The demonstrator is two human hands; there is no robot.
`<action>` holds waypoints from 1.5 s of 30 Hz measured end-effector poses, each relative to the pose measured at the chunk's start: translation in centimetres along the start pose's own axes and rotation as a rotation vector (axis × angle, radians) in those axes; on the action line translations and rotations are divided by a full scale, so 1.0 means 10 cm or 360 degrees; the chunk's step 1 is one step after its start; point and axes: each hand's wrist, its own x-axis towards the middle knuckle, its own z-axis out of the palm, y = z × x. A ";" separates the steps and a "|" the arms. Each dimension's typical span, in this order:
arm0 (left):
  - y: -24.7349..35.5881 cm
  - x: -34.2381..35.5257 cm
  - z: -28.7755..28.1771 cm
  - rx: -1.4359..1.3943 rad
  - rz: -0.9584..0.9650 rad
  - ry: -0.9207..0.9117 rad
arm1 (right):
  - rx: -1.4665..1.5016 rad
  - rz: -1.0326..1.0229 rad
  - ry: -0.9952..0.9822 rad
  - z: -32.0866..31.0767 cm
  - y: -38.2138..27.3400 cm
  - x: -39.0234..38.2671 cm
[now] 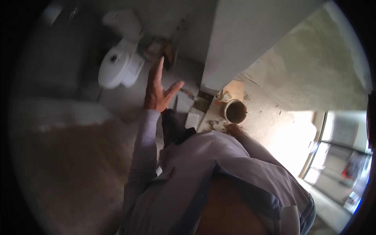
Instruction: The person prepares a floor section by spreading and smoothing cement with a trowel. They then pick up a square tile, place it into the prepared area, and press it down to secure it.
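Note:
My left hand [158, 92] is raised in the middle of the view, thumb and fingers stretched apart, holding nothing. Lower and to the right, my right hand [234, 130] is down beside a round bucket [244, 118] with a pale rim and a dark inside. Its fingers are mostly hidden, so I cannot tell whether they grip anything. Small grey-white pieces of rubble [217, 125] lie just left of that hand. A flat tan board [234, 88] lies behind the bucket.
A white toilet [117, 68] stands at the far left, with a brownish box-like object [156, 49] beside it. A grey wall end [231, 43] juts out between the two floor areas. Pale blocks [194, 118] lie by my dark-clad leg [172, 127]. A bright glazed opening [340, 152] is at the right.

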 end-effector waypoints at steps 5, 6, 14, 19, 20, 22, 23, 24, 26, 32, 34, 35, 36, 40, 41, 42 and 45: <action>0.13 1.79 0.11 0.0525 0.1228 0.0008 | 0.0465 0.0460 0.0318 0.70 -0.66 0.09; 0.14 2.07 0.16 0.0395 0.1354 -0.0060 | 0.0246 0.0440 0.0523 0.92 -0.81 0.21; 0.16 2.81 0.74 -0.0035 0.2110 -0.0437 | 0.0137 0.1034 0.1384 2.08 -2.62 0.54; 0.16 2.85 0.91 -0.0094 0.2233 -0.0459 | 0.0498 0.1235 0.2118 2.56 -3.17 0.71; 0.21 2.79 0.97 -0.0032 0.2238 -0.0455 | 0.0604 0.1300 0.2140 2.71 -3.16 0.67; 0.18 2.83 0.98 -0.0164 0.2272 -0.0370 | 0.1006 0.1368 0.2090 3.16 -3.29 0.80; 0.19 2.85 1.02 -0.0228 0.2236 -0.0331 | 0.1218 0.1397 0.2071 3.31 -3.32 0.83; 0.09 2.81 0.99 -0.0389 0.2197 -0.0397 | 0.1324 0.1452 0.1962 3.54 -3.41 0.89; -0.32 2.67 0.84 -0.0617 0.2060 -0.0989 | 0.1439 0.1525 0.1890 3.86 -3.64 1.08; -2.31 2.07 0.30 0.0787 0.1683 -0.3317 | 0.1365 0.0705 0.1972 4.04 -4.56 1.42; -2.95 1.99 0.10 0.1046 0.1874 -0.3628 | 0.1093 0.0737 0.1693 4.00 -4.74 1.53; -3.19 2.02 0.04 0.1486 0.2114 -0.3731 | 0.0874 0.0688 0.1548 3.96 -4.83 1.61; -3.38 2.02 -0.02 0.1320 0.1905 -0.3882 | 0.0817 0.0651 0.1337 3.95 -4.89 1.66; -3.49 2.20 -0.01 0.1266 0.1635 -0.4030 | 0.1208 0.0827 0.1668 3.81 -5.31 1.96; -3.41 2.29 0.01 0.1070 0.1482 -0.4086 | 0.1240 0.0773 0.1820 3.77 -5.48 2.04; -3.34 2.39 0.02 0.1063 0.1149 -0.4208 | 0.1490 0.0687 0.2032 3.76 -5.69 2.12; -3.18 2.71 0.02 0.1362 0.0480 -0.4762 | 0.1627 0.0537 0.2125 3.84 -6.17 2.32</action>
